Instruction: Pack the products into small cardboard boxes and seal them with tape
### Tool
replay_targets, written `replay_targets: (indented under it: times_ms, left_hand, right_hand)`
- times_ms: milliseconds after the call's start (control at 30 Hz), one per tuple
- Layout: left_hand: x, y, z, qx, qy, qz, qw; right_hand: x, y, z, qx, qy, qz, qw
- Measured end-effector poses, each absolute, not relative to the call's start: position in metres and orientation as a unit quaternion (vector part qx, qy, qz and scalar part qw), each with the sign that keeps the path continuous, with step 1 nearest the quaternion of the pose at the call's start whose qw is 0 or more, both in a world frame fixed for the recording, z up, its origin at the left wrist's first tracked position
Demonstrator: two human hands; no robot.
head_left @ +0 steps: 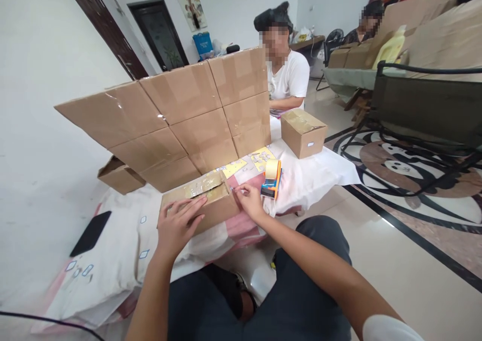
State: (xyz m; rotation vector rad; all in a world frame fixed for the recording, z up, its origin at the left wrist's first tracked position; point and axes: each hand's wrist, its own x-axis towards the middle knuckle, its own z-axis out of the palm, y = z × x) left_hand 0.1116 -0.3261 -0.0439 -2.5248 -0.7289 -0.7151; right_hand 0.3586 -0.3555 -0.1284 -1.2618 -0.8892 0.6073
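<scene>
While the left hand [177, 221] splays atop the box [220, 210], the right hand's [248, 199] edge-side grip is unclear.

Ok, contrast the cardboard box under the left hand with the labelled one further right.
The near cardboard box bears the left hand; the far cardboard box shows no hand. The near box's top seam looks wider open than the far box's. Both are brown and taped.

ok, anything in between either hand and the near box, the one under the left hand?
Nothing visible blocks either. The left hand rests on the near box; the right hand is at its right end, though any small item in its fingertips is too small to identify. The tape dispenser sits right of that hand.
</scene>
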Motion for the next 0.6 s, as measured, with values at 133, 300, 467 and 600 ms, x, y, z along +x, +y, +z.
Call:
replay_targets:
  times_ms: [133, 300, 467, 600]
  left_hand:
    - [0.113, -0.326, -0.043, -0.905, -0.265, -0.255, 0.214]
    - [0.115, -0.324, -0.041, -0.909, -0.265, -0.250, 0.203]
    - [0.113, -0.324, -0.040, -0.917, -0.259, -0.233, 0.196]
    - [0.113, -0.326, -0.041, -0.914, -0.263, -0.238, 0.198]
  right_hand:
    - [0.354, -0.363, -0.124, -0.551, -0.396, 0.273, 0.682]
    - [0.350, -0.367, -0.123, -0.538, -0.405, 0.285, 0.682]
    - [0.351, -0.359, -0.126, -0.542, -0.403, 0.281, 0.682]
    - [0.351, -0.356, -0.127, -0.536, -0.414, 0.283, 0.679]
